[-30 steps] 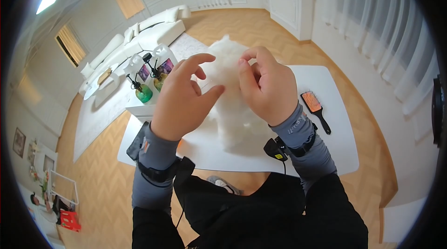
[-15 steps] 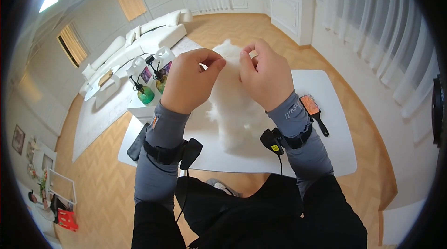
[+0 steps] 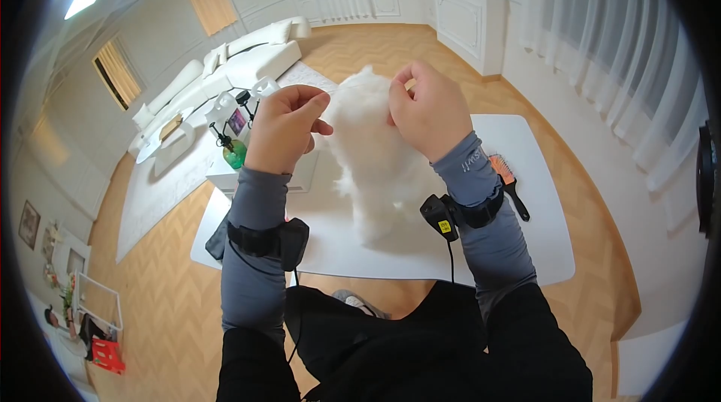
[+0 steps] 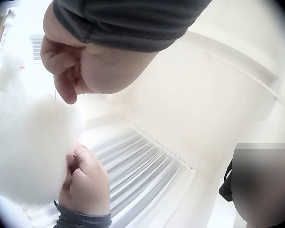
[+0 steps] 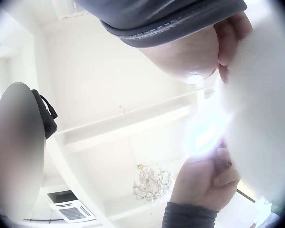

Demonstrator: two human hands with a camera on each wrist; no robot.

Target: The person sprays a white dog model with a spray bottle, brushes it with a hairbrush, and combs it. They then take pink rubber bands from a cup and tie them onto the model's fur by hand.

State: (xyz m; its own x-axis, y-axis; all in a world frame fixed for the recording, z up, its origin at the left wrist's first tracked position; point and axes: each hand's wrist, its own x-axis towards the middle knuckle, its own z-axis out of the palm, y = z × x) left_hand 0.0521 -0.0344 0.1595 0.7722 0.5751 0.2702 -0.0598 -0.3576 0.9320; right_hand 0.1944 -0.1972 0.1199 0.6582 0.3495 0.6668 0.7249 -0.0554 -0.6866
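Observation:
A white, long-furred animal [image 3: 372,146] is upright on the white table [image 3: 526,252], between my forearms, its face hidden in the head view. My left hand [image 3: 284,128] is raised beside its upper left, thumb and forefinger pinched together. From those fingers a thin pale strand [image 4: 55,97] runs down in front of the fur in the left wrist view. My right hand [image 3: 432,113] is at the animal's upper right, with curled fingers against the fur and thumb and forefinger pinching the strand's other end.
A paddle brush [image 3: 509,185] with orange bristle pad lies at the table's right. To the left, green spray bottle [image 3: 234,152] and white jugs [image 3: 221,107] stand on a white stand [image 3: 225,175]. A dark flat object [image 3: 216,240] lies at the table's left edge.
My left hand first closed its thumb and forefinger near the right hand, then drew away to the left. The right hand has shifted slightly, staying beside the fur.

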